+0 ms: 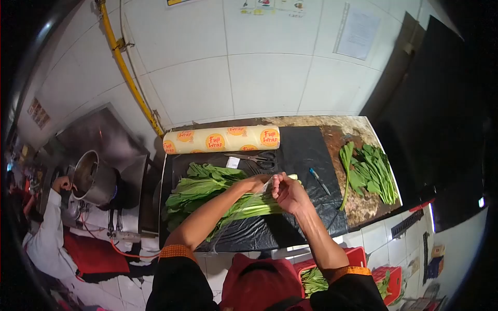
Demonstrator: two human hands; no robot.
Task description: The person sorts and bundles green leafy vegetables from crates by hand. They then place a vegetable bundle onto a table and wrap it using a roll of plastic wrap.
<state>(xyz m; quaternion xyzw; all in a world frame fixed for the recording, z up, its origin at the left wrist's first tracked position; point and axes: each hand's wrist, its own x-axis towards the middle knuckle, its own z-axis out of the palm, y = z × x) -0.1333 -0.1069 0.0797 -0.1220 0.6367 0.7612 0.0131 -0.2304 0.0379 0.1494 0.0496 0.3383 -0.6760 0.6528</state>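
Observation:
Leafy greens (202,194) lie on the black plastic sheet (306,150), leaves to the left and pale stems to the right. My left hand (256,183) is over the stems, its fingers largely hidden near my other hand. My right hand (288,194) is beside it with fingers curled in, at a thin strip of clear plastic (268,185) between the hands. Scissors (264,159) with black handles and a small white box (233,163) lie behind the greens. A blue-capped pen (319,181) is to the right.
A roll of wrap (220,139) lies at the table's back. More greens (371,172) are on the right end. Red crates (356,255) with greens stand below. At left, a person's hand (62,184) touches a pot (95,181) on a stove.

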